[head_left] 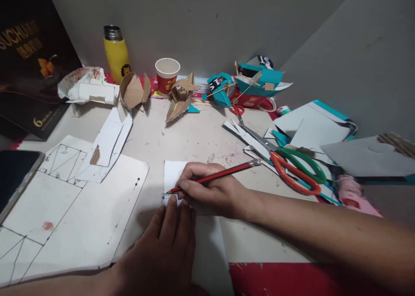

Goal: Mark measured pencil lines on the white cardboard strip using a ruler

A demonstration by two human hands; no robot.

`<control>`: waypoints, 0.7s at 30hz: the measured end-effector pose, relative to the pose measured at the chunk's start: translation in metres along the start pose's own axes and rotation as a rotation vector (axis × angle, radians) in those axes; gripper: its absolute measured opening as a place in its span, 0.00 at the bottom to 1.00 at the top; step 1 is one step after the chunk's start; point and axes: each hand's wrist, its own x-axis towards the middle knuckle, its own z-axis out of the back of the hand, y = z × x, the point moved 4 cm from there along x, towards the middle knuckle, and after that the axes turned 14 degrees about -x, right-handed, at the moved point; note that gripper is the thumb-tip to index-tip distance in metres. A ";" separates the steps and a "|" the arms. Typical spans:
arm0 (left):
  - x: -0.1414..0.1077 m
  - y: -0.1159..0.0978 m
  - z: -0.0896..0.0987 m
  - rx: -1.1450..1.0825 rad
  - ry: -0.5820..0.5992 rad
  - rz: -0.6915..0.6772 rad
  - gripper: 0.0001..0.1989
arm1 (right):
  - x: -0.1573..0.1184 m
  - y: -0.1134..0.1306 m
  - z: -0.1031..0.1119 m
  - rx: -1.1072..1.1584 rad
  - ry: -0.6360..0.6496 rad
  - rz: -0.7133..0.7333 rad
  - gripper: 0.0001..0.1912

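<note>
My right hand (215, 196) grips a red and black pencil (230, 169), its point down at the edge of a small clear ruler (165, 197). Under both hands lies a white sheet (171, 171), partly hidden by them. My left hand (171, 239) lies with its fingers stretched forward, fingertips pressing on the ruler. Most of the ruler is hidden beneath that hand. To the left is a large white card (97, 218) with drawn lines and dots.
Right of my hands lie large scissors (296, 168) with green and orange handles, among card scraps (320, 131). Behind stand a yellow bottle (116, 56), a paper cup (167, 76) and cardboard models (181, 97). A phone (19, 175) and a dark box (29, 66) are left.
</note>
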 end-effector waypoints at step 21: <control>0.003 -0.004 0.006 0.035 0.178 0.066 0.43 | 0.019 0.011 0.003 0.066 0.228 -0.245 0.07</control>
